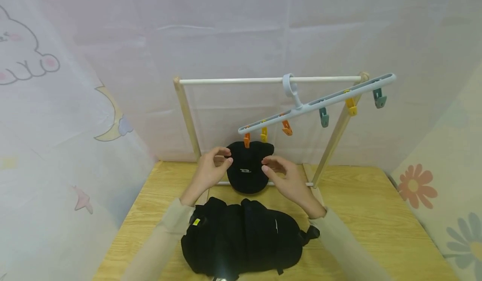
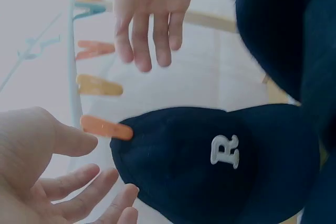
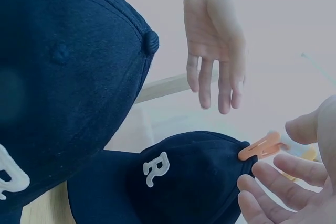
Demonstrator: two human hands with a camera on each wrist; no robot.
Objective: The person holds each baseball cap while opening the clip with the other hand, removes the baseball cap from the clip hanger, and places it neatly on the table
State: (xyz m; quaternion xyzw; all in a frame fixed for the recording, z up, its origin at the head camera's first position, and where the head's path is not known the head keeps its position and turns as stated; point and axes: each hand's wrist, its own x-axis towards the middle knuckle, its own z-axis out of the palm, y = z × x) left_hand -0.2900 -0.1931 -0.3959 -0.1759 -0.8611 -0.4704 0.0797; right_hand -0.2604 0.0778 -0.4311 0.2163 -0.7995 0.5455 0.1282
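Observation:
A black baseball cap with a white letter R hangs from the orange clip at the low left end of a pale blue clip hanger. My left hand is at the cap's left side, its loosely bent fingers close to the edge. On the other side, my right hand has its thumb and fingers apart near the cap's right edge. Neither hand grips anything. In the left wrist view, the orange clip bites the rim of the cap; a yellow clip beside it hangs free.
More black caps lie in a row on the wooden table, between the forearms. One dark cap looms large in the right wrist view. The hanger hooks over the white rod of a wooden-sided rack. A printed cloth backdrop stands behind.

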